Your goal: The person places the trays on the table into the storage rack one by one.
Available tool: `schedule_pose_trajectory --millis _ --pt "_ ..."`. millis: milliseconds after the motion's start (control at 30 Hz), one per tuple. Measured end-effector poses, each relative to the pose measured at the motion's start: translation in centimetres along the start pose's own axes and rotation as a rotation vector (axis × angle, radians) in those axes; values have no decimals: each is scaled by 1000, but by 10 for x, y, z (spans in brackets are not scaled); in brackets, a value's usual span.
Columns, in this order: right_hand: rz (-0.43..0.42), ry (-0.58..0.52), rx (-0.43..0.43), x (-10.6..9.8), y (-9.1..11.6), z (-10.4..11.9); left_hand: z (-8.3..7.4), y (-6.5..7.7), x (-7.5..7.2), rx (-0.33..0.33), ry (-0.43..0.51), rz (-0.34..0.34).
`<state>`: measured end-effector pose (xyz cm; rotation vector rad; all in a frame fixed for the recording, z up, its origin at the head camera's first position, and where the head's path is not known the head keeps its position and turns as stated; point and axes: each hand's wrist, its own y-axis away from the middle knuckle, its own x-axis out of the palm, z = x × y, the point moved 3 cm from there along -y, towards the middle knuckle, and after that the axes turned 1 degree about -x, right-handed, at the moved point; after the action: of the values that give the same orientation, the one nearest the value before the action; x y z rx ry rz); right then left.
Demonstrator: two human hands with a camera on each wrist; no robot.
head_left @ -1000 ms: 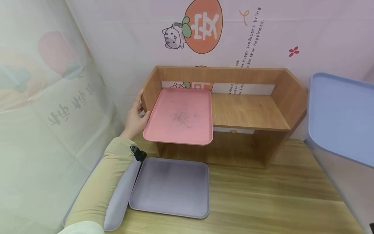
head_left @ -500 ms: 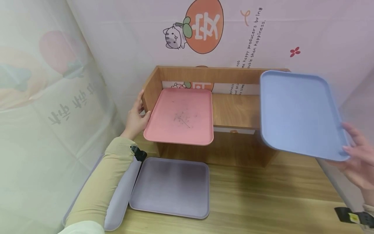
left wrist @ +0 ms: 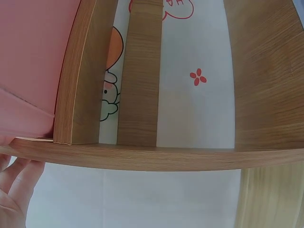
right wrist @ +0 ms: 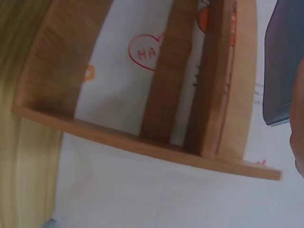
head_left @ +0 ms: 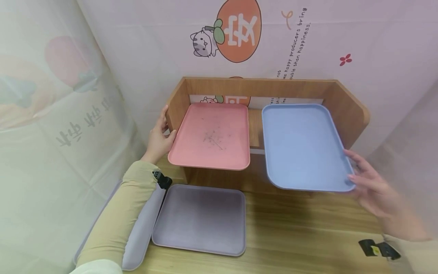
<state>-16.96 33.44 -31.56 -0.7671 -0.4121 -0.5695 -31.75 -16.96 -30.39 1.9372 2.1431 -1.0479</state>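
Blue tray: beyond the pink tray, in front of the right half of the shelf; in the head view the blue tray shows its face, its near end jutting past the upper board. Whether it touches that board I cannot tell.
Right hand: the hand pinches the blue tray's near right corner, thumb on the face.
Right arm: enters from the right edge, the sleeve and wrist blurred.
Left hand: the hand grips the shelf's left side panel at its front edge, thumb beside the pink tray's rim; whether it presses the rim is unclear.
Left arm: its sleeve slants up from the lower left, partly covering a purple tray.
Pink tray: on the upper board, against or just beside the left panel, near end overhanging.
Other purple tray: the second tray lies flat on the table, below the pink one.
Left wrist view: adds fingers outside the panel and a red flower print through the open back.
Right wrist view: reveals a heart print behind the shelf; the blue tray is only a dark side at the right edge.
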Motion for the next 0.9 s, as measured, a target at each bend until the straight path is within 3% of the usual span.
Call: schedule_pose_trajectory --millis 300,900 --pt "-36 -28 16 -12 6 -22 -1 0 1 -4 -4 6" --pt "-96 -113 33 -20 5 -36 0 1 1 -5 1 4"
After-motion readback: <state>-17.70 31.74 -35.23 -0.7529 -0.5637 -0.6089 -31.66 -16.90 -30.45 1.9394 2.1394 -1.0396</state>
